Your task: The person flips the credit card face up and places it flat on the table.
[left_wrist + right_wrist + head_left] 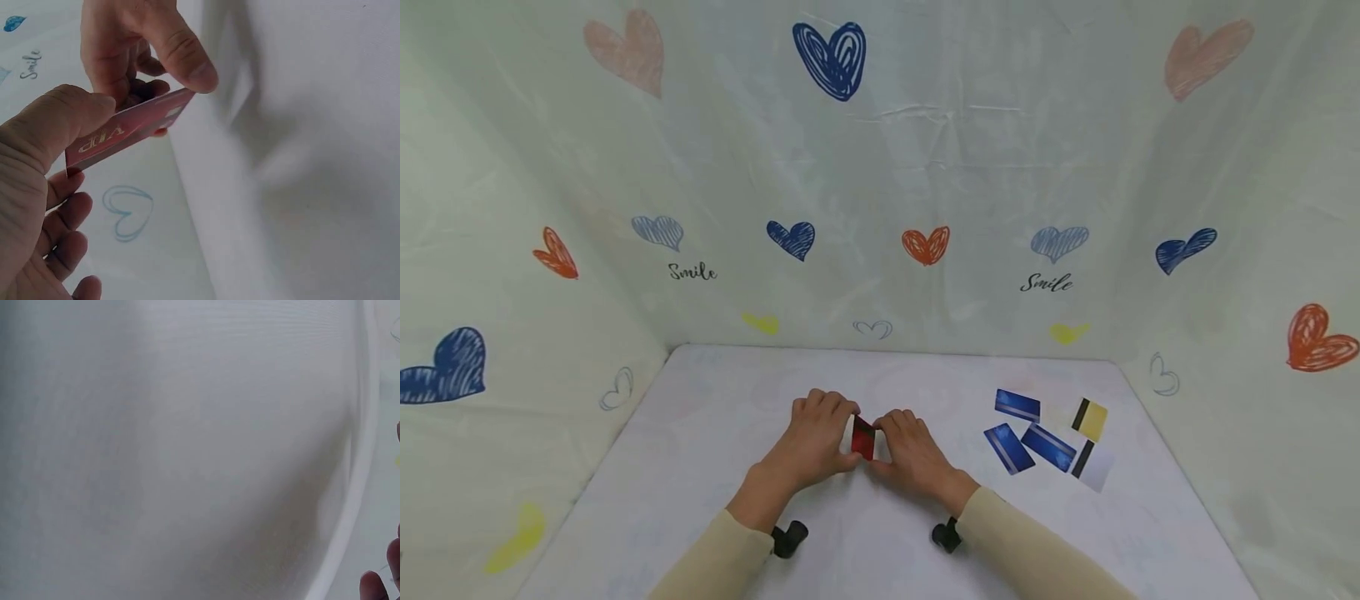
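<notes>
Both hands hold a red card by opposite ends, a little above the middle of the white table. The left hand pinches its left end between thumb and index finger. At the other end, the thumb and a finger of the right hand grip the card's edges. Gold "VIP" lettering shows on the card in the left wrist view, where the card tilts. Only a few fingertips of the right hand reach into the right wrist view; the card is out of sight there.
To the right on the table lie several blue cards, a yellow card and a white card, each of these two with a black stripe. A heart-printed curtain surrounds the table's back and sides.
</notes>
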### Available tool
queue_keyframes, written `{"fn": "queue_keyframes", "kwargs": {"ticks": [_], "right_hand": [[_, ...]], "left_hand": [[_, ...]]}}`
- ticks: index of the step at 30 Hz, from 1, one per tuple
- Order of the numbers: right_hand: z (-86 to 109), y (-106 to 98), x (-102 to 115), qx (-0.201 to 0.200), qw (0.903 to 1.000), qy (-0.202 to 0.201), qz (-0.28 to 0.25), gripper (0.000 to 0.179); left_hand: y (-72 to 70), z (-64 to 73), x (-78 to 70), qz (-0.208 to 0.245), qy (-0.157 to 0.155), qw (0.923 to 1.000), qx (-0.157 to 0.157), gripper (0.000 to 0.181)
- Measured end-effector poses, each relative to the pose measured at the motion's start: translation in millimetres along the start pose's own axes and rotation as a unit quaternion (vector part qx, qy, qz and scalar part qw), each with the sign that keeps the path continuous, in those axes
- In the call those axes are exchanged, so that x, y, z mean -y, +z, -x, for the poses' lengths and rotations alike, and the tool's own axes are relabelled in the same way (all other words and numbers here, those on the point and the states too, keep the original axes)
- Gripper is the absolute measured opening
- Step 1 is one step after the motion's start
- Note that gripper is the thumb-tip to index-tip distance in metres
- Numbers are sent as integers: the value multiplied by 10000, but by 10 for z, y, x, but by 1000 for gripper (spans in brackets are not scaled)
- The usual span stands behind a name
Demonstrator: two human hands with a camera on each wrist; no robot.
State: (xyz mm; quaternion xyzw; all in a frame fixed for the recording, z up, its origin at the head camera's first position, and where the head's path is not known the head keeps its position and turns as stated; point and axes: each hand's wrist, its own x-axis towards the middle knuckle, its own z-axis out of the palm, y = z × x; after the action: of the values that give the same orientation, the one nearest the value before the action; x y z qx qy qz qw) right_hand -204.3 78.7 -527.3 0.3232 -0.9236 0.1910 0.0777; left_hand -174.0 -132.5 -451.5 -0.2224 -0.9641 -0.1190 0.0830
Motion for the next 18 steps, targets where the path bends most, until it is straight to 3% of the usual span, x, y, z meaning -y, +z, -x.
{"fn": "queue_keyframes", "kwargs": {"ticks": [4, 8, 14, 18], "right_hand": [[-19, -15, -7, -15, 9980, 292, -563, 54], [-24, -30, -5, -56, 9950, 300, -953, 53], [-18, -93, 59, 62, 9848, 262, -1717, 51], [-16, -112, 79, 73, 9812, 361, -1892, 48]], "left_hand": [[-17, -2, 8, 199, -230, 9995, -19, 68], [11, -5, 4, 329, -361, 9988, 33, 70], [85, -11, 2, 590, -291, 9977, 133, 66], [121, -19, 0, 829, -148, 9964, 126, 61]]}}
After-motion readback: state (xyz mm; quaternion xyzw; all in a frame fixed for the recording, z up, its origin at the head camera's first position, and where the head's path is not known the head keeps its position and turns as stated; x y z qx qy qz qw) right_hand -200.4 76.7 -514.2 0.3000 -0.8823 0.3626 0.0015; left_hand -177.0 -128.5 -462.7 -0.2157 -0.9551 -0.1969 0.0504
